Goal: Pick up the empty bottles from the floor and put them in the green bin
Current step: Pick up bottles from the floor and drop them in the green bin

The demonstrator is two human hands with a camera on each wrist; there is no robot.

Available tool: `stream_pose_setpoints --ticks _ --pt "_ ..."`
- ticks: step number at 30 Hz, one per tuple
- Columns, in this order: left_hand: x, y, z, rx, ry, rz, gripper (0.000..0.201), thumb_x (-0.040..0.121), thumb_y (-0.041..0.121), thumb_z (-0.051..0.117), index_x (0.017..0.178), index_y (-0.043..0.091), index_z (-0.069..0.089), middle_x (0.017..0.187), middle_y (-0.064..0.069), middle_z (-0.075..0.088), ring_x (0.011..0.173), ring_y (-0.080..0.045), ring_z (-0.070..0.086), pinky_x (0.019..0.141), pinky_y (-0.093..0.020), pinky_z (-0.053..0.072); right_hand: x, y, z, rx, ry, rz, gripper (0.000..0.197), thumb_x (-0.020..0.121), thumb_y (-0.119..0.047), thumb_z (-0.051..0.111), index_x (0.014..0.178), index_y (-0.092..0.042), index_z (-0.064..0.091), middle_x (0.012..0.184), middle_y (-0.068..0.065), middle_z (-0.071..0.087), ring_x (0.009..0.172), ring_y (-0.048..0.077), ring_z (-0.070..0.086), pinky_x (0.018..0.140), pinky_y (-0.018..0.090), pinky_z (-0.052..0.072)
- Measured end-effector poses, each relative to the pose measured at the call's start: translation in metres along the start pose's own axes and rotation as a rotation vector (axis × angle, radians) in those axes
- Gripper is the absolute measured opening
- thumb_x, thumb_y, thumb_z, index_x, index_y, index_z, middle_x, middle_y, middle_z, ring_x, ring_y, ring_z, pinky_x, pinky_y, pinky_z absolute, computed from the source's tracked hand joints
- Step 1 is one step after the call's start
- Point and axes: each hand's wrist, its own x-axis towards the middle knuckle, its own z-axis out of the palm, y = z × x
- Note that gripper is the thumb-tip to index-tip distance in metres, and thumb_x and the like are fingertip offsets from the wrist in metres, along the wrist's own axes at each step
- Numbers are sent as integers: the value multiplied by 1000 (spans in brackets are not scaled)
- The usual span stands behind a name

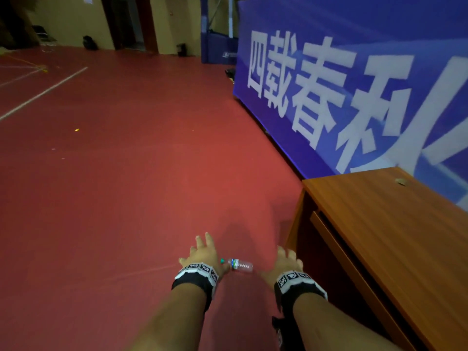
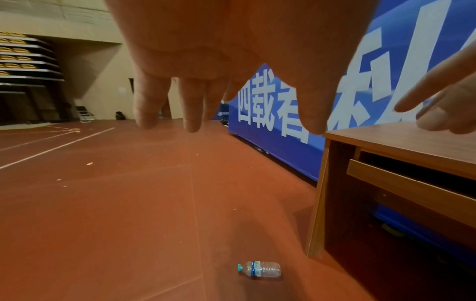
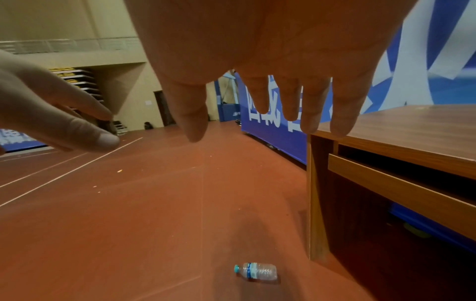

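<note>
A clear plastic bottle (image 1: 240, 265) with a teal cap and a blue label lies on its side on the red floor, cap pointing left, between my two wrists in the head view. It also lies low in the left wrist view as the bottle (image 2: 260, 269) and in the right wrist view as the bottle (image 3: 256, 271), well below both palms. My left hand (image 1: 202, 252) hovers with fingers spread and straight, holding nothing. My right hand (image 1: 287, 259) hovers the same way, empty, next to the desk. No green bin is in view.
A brown wooden desk (image 1: 395, 224) with an open drawer slot stands at the right, close to my right hand. Behind it runs a long blue banner (image 1: 354, 79) with white characters. Red sports floor (image 1: 126, 173) with white lines stretches left and ahead.
</note>
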Motion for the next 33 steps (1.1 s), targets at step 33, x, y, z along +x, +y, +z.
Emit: stream_pose_setpoints --ticks 33 --pt "775 -23 521 153 -421 139 72 86 38 67 146 25 30 152 -8 33 138 -32 35 110 -52 30 748 50 537 -544 -601 -204 75 71 -43 71 139 -30 43 136 2 49 124 29 51 98 45 47"
